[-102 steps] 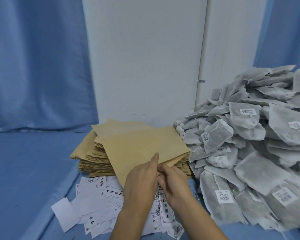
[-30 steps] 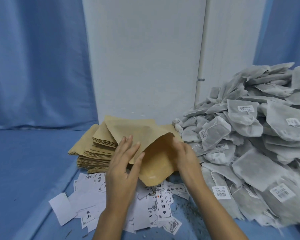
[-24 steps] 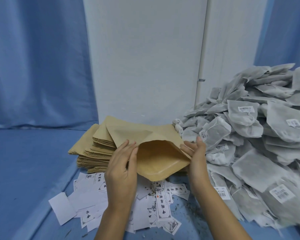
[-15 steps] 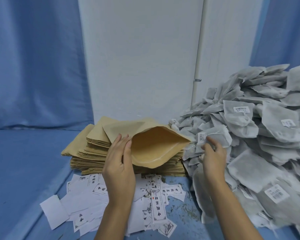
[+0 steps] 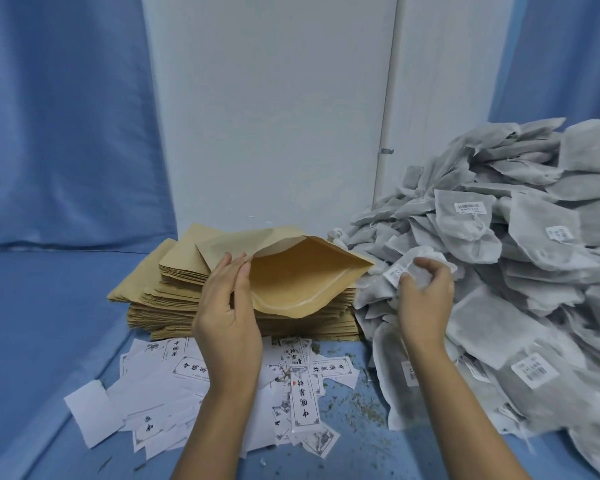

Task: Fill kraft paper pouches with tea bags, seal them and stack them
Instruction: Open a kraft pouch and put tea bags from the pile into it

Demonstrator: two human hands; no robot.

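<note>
Closest to the camera there's a mess of white paper labels (image 5: 302, 393) with black print, scattered flat over the blue surface (image 5: 49, 323), some overlapping, and a sprinkle of loose tea crumbs (image 5: 361, 407) just to the right of them. Both bare forearms come up over that litter, so a good part of the labels is hidden under them.

The left hand (image 5: 227, 320) is raised with its back to the camera, thumb and fingers pinching the left edge of a kraft pouch (image 5: 302, 275) right at its mouth. The pouch gapes wide open toward the camera, and you can see its tan inside and the pale seal strip along the lower lip. It sits on top of the stack of flat pouches (image 5: 167, 299), which lies just behind the labels and is a bit fanned out on its left side.

The right hand (image 5: 425, 299) is just right of the pouch's open corner, not touching it, fingers curled round a crumpled white tea bag (image 5: 420, 261) at the near edge of the heap of tea bags (image 5: 534, 289). That heap fills the whole right side and crowds right up against the stack.

Behind it all there's a white wall (image 5: 274, 116) with a thin pipe (image 5: 390, 98), and a blue curtain (image 5: 66, 116) on the left.
</note>
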